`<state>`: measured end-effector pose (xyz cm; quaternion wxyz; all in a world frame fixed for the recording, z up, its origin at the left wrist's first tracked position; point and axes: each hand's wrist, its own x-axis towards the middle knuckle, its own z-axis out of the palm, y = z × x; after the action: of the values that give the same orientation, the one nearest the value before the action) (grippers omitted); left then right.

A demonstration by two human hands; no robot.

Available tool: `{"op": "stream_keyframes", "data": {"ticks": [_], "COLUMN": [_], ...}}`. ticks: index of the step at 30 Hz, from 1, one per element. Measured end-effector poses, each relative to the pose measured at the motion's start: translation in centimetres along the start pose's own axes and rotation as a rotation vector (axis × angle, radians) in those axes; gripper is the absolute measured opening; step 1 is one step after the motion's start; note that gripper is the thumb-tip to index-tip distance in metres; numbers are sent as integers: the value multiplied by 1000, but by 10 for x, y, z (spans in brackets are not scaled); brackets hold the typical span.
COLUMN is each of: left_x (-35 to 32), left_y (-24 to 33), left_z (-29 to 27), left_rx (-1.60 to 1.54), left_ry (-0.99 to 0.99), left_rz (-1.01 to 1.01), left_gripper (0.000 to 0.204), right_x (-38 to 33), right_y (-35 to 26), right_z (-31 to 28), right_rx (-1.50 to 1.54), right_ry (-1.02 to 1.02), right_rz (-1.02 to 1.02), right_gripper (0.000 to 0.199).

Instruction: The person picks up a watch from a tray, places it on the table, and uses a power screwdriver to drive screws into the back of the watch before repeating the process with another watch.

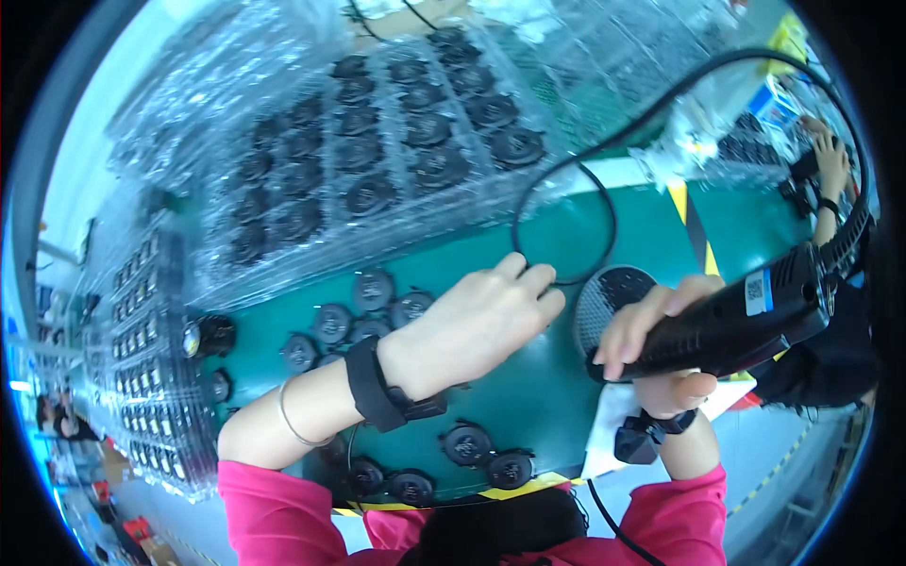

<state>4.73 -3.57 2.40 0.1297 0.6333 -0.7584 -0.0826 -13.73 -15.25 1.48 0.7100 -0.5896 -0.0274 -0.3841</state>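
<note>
My right hand is wrapped round a black corded handheld tool with side vents and a square printed label. The tool lies nearly level, its thick cable leaving at the right end. Just beyond these fingers a round dark disc with a meshed surface rests on the table, partly hidden by the hand. My left hand hovers over the middle of the table, fingers curled inward beside a loop of black cable. What those fingers hold, if anything, is hidden. Several round black parts lie left of and below this hand.
Clear plastic trays full of round black parts fill the far left. More trays stack at the left edge beside a dark cylinder. Yellow-black tape crosses the green table. A co-worker's hand shows at far right.
</note>
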Motion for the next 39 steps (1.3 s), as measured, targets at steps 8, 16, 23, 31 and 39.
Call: {"op": "stream_keyframes", "data": {"ticks": [8,16,23,31,39], "left_x": [-86,-187,-192,-174,-170], "left_y": [-34,-102,-171,-205,-187], "left_z": [-118,-166,-181,-185,-183], "left_rx": [70,85,53,-102,-41], "left_ry": [228,104,118,10,22], "left_rz": [-266,-861,-676,-815,-782], "left_gripper": [42,46,38,35,34], "right_x": [-4,-5,-7,-7,-10], "right_y": [-1,3,3,2,-2], "right_z": [-2,1,-2,0,-1], "right_rx": [4,-23,-4,-8,-84], "right_ry": [50,86,111,95,90], "right_rz": [13,-8,-3,21,-20], "right_gripper": [73,73,73,73,74]}}
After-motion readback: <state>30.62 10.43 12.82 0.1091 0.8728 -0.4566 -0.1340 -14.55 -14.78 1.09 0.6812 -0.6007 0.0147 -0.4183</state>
